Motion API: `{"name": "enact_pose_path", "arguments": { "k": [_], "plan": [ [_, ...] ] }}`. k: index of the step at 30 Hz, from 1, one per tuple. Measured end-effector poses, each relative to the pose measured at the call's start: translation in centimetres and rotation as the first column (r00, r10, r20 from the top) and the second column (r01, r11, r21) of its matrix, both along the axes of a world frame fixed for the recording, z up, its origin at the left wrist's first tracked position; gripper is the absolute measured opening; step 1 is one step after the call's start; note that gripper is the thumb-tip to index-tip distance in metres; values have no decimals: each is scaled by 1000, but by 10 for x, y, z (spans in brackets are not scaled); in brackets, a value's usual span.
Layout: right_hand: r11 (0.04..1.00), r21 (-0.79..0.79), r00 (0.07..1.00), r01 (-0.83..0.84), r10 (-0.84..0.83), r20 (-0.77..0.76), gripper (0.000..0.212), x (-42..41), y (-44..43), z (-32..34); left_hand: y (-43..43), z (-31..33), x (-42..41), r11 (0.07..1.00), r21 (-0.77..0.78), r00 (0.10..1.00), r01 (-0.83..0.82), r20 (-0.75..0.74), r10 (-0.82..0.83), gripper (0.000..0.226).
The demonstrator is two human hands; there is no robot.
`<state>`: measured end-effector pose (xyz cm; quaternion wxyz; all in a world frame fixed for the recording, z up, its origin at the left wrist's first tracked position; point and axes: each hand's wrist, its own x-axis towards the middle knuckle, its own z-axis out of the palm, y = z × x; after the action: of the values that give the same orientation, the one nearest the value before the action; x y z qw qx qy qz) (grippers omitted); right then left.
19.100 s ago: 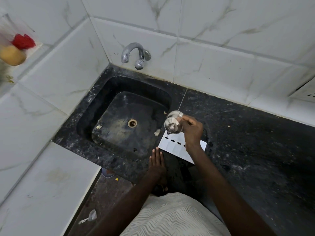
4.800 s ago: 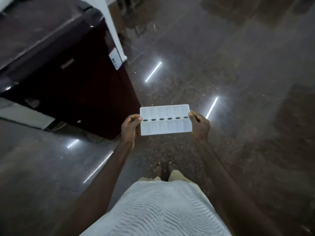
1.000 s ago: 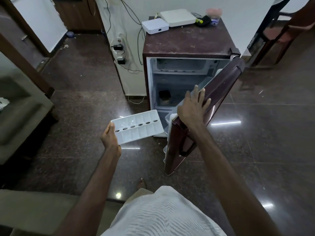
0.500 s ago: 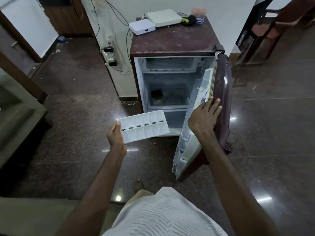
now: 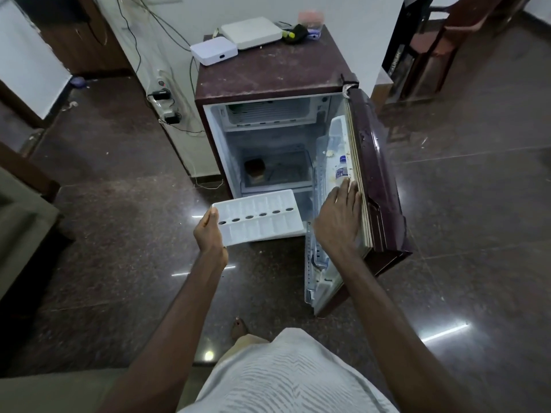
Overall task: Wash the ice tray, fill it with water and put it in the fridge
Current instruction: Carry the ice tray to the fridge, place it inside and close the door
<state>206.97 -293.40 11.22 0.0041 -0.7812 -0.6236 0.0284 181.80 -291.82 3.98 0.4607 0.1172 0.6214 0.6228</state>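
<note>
The left arm reaches forward from the lower left, and the left hand [image 5: 209, 231] grips the near short end of the ice tray [image 5: 259, 217], with the thumb over the rim and the other fingers tucked beneath, out of sight. The white tray is held roughly level in the air, its far end pointing at the lower part of the open fridge [image 5: 268, 73], above the dark floor [image 5: 119, 234]. A row of dark oval holes runs down its middle between two rows of compartments. Whether water is in them cannot be told.

The right arm stretches out straighter, and the right hand [image 5: 338, 220] lies spread flat on the inner side of the fridge door [image 5: 378, 180], near its free edge. Its fingers [image 5: 347, 186] are straight and close together, curled around nothing, their tips just below a small bottle [image 5: 341, 169] that stands in the door shelf. The door stands wide open to the right.

Inside the fridge, a dark jar [image 5: 255, 168] sits on a shelf. Two white boxes [image 5: 214, 50] rest on the fridge's top.
</note>
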Motion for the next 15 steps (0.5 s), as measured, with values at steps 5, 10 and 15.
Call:
{"name": "enact_pose_path", "arguments": {
  "k": [5,10,15],
  "plan": [
    [998,-32,998,60,-60,-7,75,0,5,1,5,2,10,1000,-2,1000,5,5,-5,40],
    [992,-31,989,125,-127,-75,79,5,12,-1,7,6,17,999,-12,999,34,-1,-34,38],
    [987,6,981,163,-162,-105,84,18,16,-6,7,16,19,999,10,999,40,-28,-40,35]
  ]
}}
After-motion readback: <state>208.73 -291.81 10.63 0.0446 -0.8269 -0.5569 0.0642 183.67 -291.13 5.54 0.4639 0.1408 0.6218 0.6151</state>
